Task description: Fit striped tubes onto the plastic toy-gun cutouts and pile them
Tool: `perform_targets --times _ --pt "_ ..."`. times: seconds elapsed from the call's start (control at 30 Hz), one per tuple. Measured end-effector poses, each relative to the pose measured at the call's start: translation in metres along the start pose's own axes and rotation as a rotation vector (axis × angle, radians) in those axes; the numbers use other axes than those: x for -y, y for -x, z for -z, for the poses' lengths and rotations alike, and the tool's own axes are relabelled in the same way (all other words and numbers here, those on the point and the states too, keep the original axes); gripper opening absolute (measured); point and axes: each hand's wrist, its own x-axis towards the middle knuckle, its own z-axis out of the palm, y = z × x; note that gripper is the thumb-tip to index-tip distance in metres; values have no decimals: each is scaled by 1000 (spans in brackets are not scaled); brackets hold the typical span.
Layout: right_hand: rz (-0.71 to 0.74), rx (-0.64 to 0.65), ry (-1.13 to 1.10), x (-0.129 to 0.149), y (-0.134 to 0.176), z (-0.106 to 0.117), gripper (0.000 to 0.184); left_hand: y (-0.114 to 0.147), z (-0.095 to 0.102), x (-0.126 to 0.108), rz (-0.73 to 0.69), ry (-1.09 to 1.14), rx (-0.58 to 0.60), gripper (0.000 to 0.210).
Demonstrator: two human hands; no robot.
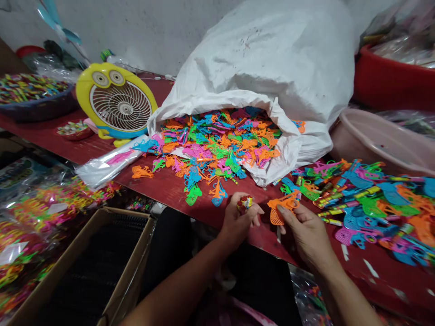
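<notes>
My left hand is closed around a small bundle of thin tubes in red and yellow printed wrappers, their ends showing above the fingers. Between the thumb and fingers of my right hand is an orange plastic toy piece with a mesh part, just above the table's front edge. To the right lies a heap of similar toy pieces with striped tubes. Straight ahead, loose orange, blue, green and pink toy pieces spill from the mouth of a big white sack.
On the red table stand a yellow cartoon-faced fan, clear plastic bags and a small red bowl. A pale pink basin and red tub are at right. Below left is an open cardboard box.
</notes>
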Motion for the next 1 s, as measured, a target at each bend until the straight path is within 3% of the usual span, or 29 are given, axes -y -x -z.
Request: perform_targets --times 0.17,0.37,0.53,0.9,1.0 --pt "118 -43 149 -3 3 -3 28 -2 -2 -2 -12 -63 -92 30" --pt "245 -131 296 0 6 -11 25 -2 -6 -9 74 -3 -58 37" --pt "288 -147 361 6 9 -19 23 -1 -8 -4 58 4 -157 29" --pt "415 -124 550 1 7 -25 18 -2 -7 12 -88 -112 -194 14" --pt "440 -135 579 0 8 -25 19 0 -8 15 -153 -225 -250 10"
